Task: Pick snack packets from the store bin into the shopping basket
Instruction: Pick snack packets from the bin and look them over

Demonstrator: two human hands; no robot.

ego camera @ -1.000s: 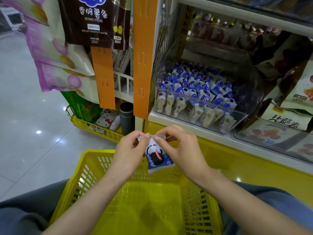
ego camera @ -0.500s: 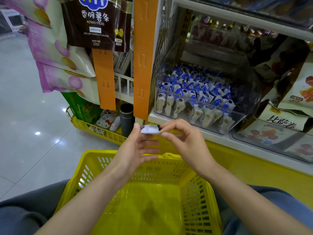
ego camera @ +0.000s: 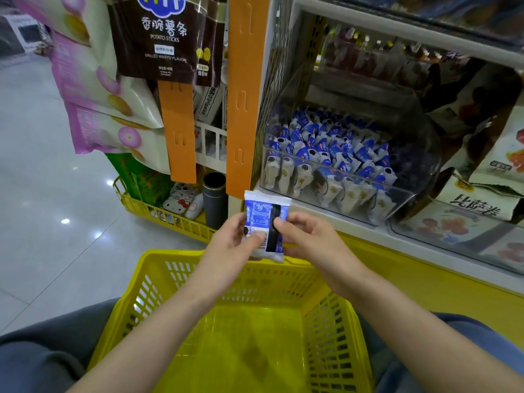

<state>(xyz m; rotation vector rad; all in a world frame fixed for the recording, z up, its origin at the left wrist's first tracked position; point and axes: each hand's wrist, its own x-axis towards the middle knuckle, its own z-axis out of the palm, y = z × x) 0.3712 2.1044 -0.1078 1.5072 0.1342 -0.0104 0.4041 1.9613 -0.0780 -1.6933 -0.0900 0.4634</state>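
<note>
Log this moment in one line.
snack packet: pinched between left hand and right hand | basket: holds no packet | bin: stocked

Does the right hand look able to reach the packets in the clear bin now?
Probably not yet: the right hand pinches a packet with the left hand, though the way into the bin looks open.

Grip point: snack packet [ego camera: 265, 211] held upright between left hand [ego camera: 232, 242], at its left edge, and right hand [ego camera: 306, 236], at its right edge. Shopping basket [ego camera: 181, 253] lies directly below and nearer than the grip. Store bin [ego camera: 408, 205] sits up-right and behind it, packets [ego camera: 334, 154] inside. Cylinder [ego camera: 214, 199] stands just left of the grip, behind.
</note>
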